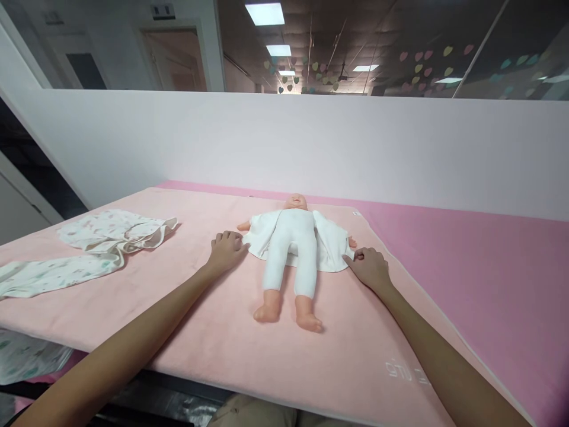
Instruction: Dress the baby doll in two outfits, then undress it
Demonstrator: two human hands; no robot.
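Note:
A baby doll (pixel 269 305) lies on its back on a pink towel-like sheet (pixel 200 338), its head away from me and its bare feet toward me. Its body and legs are white. A white baby shirt (pixel 331 246) is spread open beneath it, both doll arms in the sleeves and the small hands poking out. At the shirt's left edge, my left hand (pixel 227 250) has its fingers curled on the fabric. My right hand (pixel 370 265) pinches the opposite edge between thumb and fingers, close to the doll's hand.
Patterned baby clothes (pixel 120 231) lie crumpled on the left of the sheet. Pink surface (pixel 489 267) shows along the right, and a white wall (pixel 284 142) with windows above stands behind. More patterned cloth (pixel 31 356) sits below the table's front left edge.

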